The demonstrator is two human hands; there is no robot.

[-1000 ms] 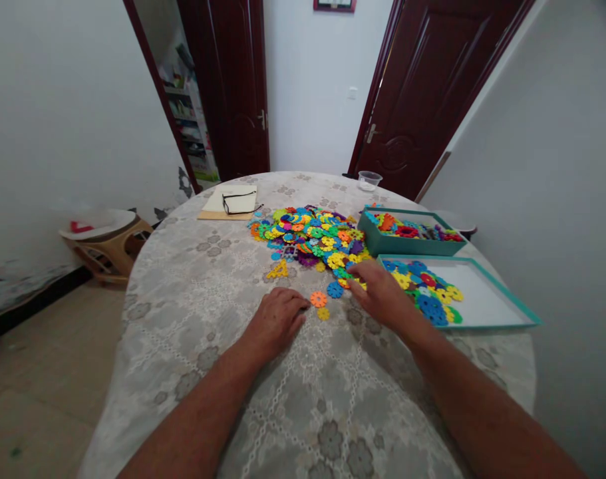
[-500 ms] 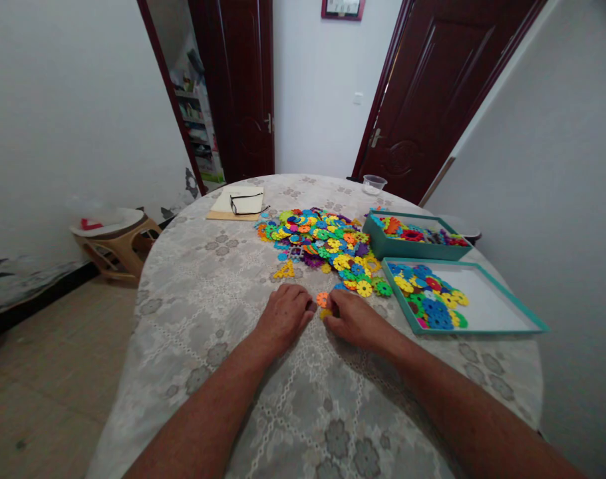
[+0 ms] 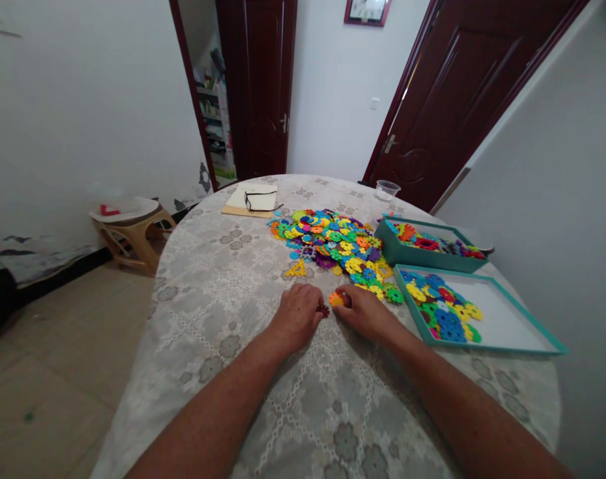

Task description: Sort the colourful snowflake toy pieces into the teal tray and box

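Observation:
My left hand (image 3: pixel 299 314) rests on the lace tablecloth with its fingers curled, and a small dark piece shows at its fingertips. My right hand (image 3: pixel 365 313) lies just to its right, fingers pinched on an orange and yellow snowflake disc (image 3: pixel 336 299). The two hands nearly touch. Right behind them spreads a heap of coloured plastic snowflake discs (image 3: pixel 332 241). A lone yellow triangular piece (image 3: pixel 297 269) lies left of the heap.
A teal box (image 3: pixel 433 255) holding discs stands right of the heap, and its shallow lid (image 3: pixel 507 326) with more discs lies in front of it. A notebook with glasses (image 3: pixel 257 199) and a clear cup (image 3: pixel 386 189) sit at the table's far side. A stool (image 3: pixel 133 229) stands at left.
My right hand drew back from the heap's edge to the loose orange and yellow discs and closed on them. My left hand stayed put. The camera shifted left.

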